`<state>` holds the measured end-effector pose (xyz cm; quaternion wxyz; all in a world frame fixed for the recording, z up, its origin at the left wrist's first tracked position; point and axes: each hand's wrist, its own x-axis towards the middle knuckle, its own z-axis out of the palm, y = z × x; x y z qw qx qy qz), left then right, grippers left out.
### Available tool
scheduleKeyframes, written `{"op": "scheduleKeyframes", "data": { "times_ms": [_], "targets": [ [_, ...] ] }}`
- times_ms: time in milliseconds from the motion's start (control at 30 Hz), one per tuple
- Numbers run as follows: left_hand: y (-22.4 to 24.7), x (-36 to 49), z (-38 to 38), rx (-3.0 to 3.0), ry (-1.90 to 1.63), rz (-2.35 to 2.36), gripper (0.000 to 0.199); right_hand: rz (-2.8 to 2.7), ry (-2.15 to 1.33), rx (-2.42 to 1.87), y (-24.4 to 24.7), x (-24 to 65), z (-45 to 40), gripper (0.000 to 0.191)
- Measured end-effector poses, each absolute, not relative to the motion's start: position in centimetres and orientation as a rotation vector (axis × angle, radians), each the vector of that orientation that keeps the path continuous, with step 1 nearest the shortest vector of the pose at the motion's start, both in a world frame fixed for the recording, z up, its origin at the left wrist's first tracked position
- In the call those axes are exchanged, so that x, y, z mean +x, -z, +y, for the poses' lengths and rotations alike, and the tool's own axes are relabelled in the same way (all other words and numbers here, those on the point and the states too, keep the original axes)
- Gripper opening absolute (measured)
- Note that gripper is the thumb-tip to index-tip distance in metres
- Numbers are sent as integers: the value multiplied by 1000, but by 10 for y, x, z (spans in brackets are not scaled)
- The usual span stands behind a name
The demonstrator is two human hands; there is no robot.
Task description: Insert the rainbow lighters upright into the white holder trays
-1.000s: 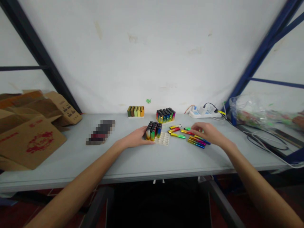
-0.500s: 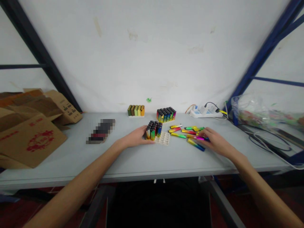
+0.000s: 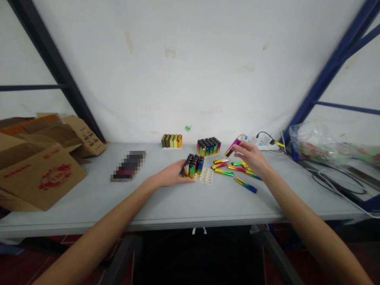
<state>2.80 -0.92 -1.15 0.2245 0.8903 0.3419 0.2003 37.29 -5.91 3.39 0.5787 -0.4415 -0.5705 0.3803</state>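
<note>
A white tray with round holes [image 3: 207, 177] lies on the table, its left part filled with several upright lighters [image 3: 190, 169] with black tops and shiny coloured bodies. My left hand [image 3: 172, 174] closes around the left side of this group, thumb in front; its other fingers are partly hidden behind. Raised above the table to the right, my right hand [image 3: 247, 153] pinches a pink-purple lighter [image 3: 232, 147], held tilted. Below it, several loose lighters lie flat, among them a yellow-blue lighter [image 3: 246, 185] and a yellow-green lighter [image 3: 224, 172].
Behind stand a full block of black-topped lighters [image 3: 209, 146] and a block of green-to-orange lighters [image 3: 171, 141]. Cardboard boxes [image 3: 44, 174] and a blurred-out dark object [image 3: 129, 166] are at left. A power strip [image 3: 264, 142], cables and plastic bags [image 3: 308, 138] are at right.
My right hand has lifted the pink-purple lighter from among the loose ones, moving up and slightly left. My left hand stays at the tray.
</note>
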Motion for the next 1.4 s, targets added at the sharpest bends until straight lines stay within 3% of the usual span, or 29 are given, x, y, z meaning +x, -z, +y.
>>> {"op": "scheduleKeyframes", "data": {
  "times_ms": [167,433,700,900,1400],
  "targets": [
    [12,28,-10,2452,-558,951,74,-1343,-1055,-888,-41,337,-34,38],
    [8,30,-12,2473,-536,940,71,-1596,-984,-933,-1,315,-32,45],
    [10,29,-10,2478,-543,907,70,-1574,-1122,-901,5,307,-33,50],
    [12,28,-9,2457,-558,916,70,-1472,-1187,-1043,7,300,-36,68],
    [10,28,-10,2495,-532,914,73,-1732,-718,-1328,19,293,-40,47]
  ]
}}
